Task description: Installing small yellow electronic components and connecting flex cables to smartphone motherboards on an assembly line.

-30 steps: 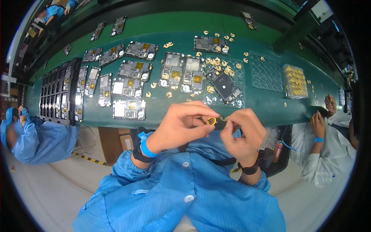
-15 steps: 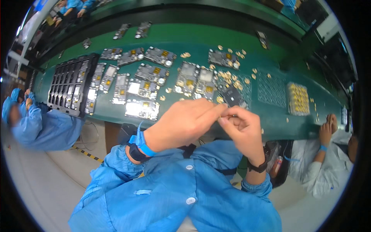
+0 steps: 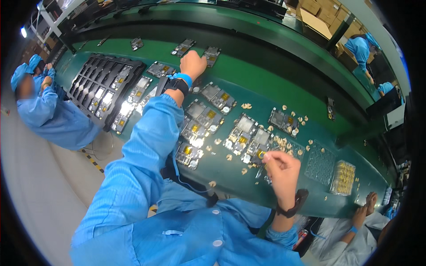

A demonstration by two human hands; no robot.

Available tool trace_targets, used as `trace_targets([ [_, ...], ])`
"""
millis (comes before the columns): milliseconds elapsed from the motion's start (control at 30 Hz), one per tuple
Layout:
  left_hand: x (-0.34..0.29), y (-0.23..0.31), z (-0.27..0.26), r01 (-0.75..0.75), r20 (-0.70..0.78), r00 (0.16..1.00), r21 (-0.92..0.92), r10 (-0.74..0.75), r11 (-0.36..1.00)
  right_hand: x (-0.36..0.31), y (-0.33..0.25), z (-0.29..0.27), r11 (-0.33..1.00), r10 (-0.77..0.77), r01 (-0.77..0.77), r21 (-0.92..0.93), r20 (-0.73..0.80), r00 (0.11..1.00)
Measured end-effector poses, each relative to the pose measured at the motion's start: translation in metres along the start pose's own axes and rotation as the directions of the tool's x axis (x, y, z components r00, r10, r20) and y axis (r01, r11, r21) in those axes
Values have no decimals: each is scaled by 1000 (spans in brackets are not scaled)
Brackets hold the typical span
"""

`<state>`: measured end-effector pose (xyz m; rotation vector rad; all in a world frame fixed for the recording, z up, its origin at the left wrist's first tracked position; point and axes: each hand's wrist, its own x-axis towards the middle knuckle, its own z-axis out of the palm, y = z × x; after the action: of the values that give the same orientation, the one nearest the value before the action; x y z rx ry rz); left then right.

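My left hand (image 3: 193,65) is stretched far across the bench, curled like a fist. Its fingertips are hidden, beside a small circuit board (image 3: 212,56); another circuit board (image 3: 183,47) lies to its left. My right hand (image 3: 284,172) has thumb and forefinger pinched together above the near edge of a circuit board (image 3: 259,141) with a yellow patch. What the pinch holds, if anything, is too small to make out. Several similar boards, such as one with a bright metal shield (image 3: 244,127), lie between the hands. Small beige curved pieces (image 3: 284,142) are heaped just beyond my right hand.
A black slotted tray (image 3: 95,82) holding some boards stands at the left. To the right are a clear dimpled tray (image 3: 320,163) and a clear box of yellow pieces (image 3: 343,178). A raised shelf edge (image 3: 248,51) runs along the back. Co-workers sit at both sides.
My hands were together near the bench's front edge, fingertips touching; they have parted. The left went far forward and left, while the right stays low, pinched. The view has turned.
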<state>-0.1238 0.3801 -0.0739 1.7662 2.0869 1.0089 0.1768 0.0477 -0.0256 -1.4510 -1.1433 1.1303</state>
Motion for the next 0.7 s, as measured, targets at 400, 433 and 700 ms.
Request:
trace_targets([
  [400,2,40,-20,170,319,947,-579,30,797,-3,-19,-8,984,-174,172,56,32,984],
  [433,-25,55,-28,186,300,953,-693,44,697,-4,-23,-6,974,-196,193,119,12,981],
  [700,-265,107,-110,572,623,741,-781,250,250,-42,-47,19,917,-170,115,383,113,979],
])
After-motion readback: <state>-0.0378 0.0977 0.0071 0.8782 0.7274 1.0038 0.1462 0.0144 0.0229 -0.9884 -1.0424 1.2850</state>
